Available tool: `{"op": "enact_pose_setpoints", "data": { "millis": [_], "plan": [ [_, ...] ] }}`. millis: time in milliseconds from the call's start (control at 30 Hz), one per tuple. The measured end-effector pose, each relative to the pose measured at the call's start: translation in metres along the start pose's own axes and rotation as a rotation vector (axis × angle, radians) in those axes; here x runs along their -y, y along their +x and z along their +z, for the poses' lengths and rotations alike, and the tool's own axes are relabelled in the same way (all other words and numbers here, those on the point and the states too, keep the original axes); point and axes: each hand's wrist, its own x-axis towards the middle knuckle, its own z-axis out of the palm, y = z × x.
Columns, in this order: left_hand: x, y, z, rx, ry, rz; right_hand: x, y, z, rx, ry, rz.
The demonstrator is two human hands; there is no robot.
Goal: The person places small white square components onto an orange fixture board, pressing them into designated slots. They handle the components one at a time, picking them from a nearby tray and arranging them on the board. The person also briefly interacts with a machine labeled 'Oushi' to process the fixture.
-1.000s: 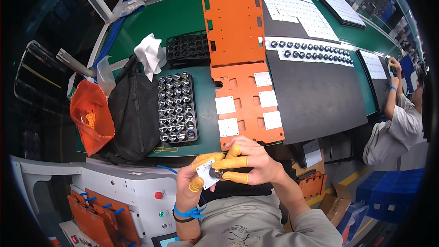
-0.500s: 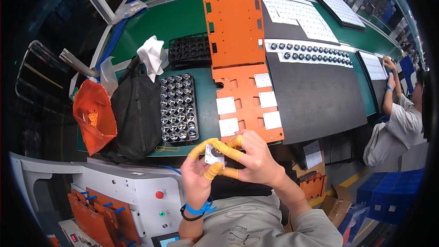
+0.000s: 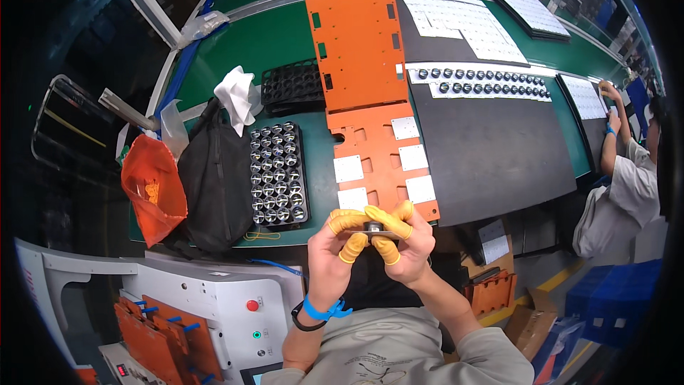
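Note:
Between my two hands is a small thin square plate, seen nearly edge-on, with a black round lens-like part (image 3: 373, 227) on its upper side. My left hand (image 3: 333, 248) pinches the plate's left edge, and my right hand (image 3: 407, 246) pinches the right one. Yellow finger cots cover the fingertips and thumbs of both. Just beyond them lies an orange fixture (image 3: 381, 144), its panel raised at the back, with several white square plates (image 3: 412, 157) set in it. A black tray (image 3: 305, 192) holding rows of shiny round lenses stands to the left.
Left of the tray are a black bag (image 3: 214, 178) and an orange bag (image 3: 153, 189). White strips with black round parts (image 3: 491, 90) lie beyond a dark mat (image 3: 491, 157). A co-worker (image 3: 620, 171) sits at the right. A machine (image 3: 235, 306) stands at lower left.
Both hands have shifted right and spread to opposite edges of the plate. The plate has turned from face-on to nearly edge-on, with the black round part upward.

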Motion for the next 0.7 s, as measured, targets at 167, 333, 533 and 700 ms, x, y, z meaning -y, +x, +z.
{"op": "enact_pose_setpoints", "data": {
  "millis": [167,333,533,700],
  "plan": [
    [-0.011,0.027,0.009,-0.062,0.504,0.197,-0.016,0.002,-0.008,0.091,0.015,0.072],
    [-0.044,0.083,0.002,-0.227,1.191,0.277,-0.028,0.003,-0.006,0.156,-0.103,0.352],
    [-0.020,0.137,-0.029,-0.233,1.665,0.296,-0.032,0.000,0.000,0.165,-0.214,0.298],
    [0.009,0.159,-0.037,-0.108,1.779,0.148,-0.039,-0.005,-0.001,0.176,-0.279,0.199]
  ]
}}
